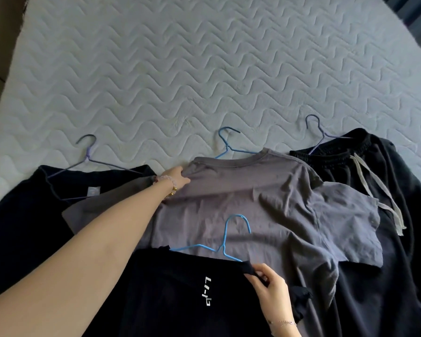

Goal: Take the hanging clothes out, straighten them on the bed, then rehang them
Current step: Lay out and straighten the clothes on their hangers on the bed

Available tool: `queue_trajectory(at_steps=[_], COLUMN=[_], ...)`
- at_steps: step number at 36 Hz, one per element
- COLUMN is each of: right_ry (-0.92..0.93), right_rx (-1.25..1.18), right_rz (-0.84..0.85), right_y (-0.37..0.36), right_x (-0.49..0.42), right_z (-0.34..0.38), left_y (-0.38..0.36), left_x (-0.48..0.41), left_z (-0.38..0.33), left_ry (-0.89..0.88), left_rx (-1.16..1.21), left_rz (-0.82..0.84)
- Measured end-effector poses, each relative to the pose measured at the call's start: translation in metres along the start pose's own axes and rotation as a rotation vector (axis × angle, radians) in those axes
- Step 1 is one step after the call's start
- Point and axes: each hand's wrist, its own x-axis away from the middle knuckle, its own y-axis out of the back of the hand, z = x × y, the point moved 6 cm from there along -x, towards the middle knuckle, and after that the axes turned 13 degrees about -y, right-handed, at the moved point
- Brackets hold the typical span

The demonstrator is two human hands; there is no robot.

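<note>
Pinching on both sides: with the left hand (pixel 176 176), a closed nip on the shoulder of the grey T-shirt (pixel 241 190); with the right hand (pixel 270 285), a closed nip on the shoulder of the black printed T-shirt (pixel 170 300), overlapping the grey T-shirt's hem.

Spread but creased on the quilted mattress (pixel 204 57), with a blue hanger (pixel 226 144) in the neck. On the grey T-shirt's lower front, the hook of a light-blue hanger (pixel 223 246) carrying the black printed T-shirt. Left of the grey T-shirt, a black top (pixel 17 215) on a purple hanger (pixel 89 156); right of it, a black drawstring garment (pixel 374 263). Likely snags: fresh wrinkles in the overlapped grey cloth from a tug on either pinch, or the light-blue hanger slipping out of the loose shoulder. White chest print sideways, letter-like, not readable as a word; pale neck label in the black top too small to read.
</note>
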Motion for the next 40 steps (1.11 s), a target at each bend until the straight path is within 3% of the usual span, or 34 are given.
queue_trajectory(at_steps=[6, 13, 21, 25, 27, 40], right_ry=[0.008, 0.053, 0.117, 0.148, 0.175, 0.334], right_rx=[0.009, 0.085, 0.076, 0.071, 0.070, 0.010], right_rz=[0.003, 0.002, -0.118, -0.142, -0.156, -0.183], right_y=[0.002, 0.019, 0.056, 0.064, 0.068, 0.093], right_x=[0.026, 0.091, 0.168, 0.205, 0.222, 0.308], right_z=[0.005, 0.041, 0.076, 0.090, 0.094, 0.118], left_y=[0.034, 0.089, 0.116, 0.130, 0.139, 0.220], left_x=[0.032, 0.122, 0.253, 0.304, 0.325, 0.482], left_z=[-0.029, -0.071, -0.082, -0.063, -0.050, -0.050], left_ry=[-0.060, -0.227, -0.297, -0.292, -0.283, -0.570], left_rx=[0.265, 0.287, 0.227, 0.156, 0.237, 0.200], left_rz=[-0.101, -0.167, 0.106, -0.113, -0.258, -0.579])
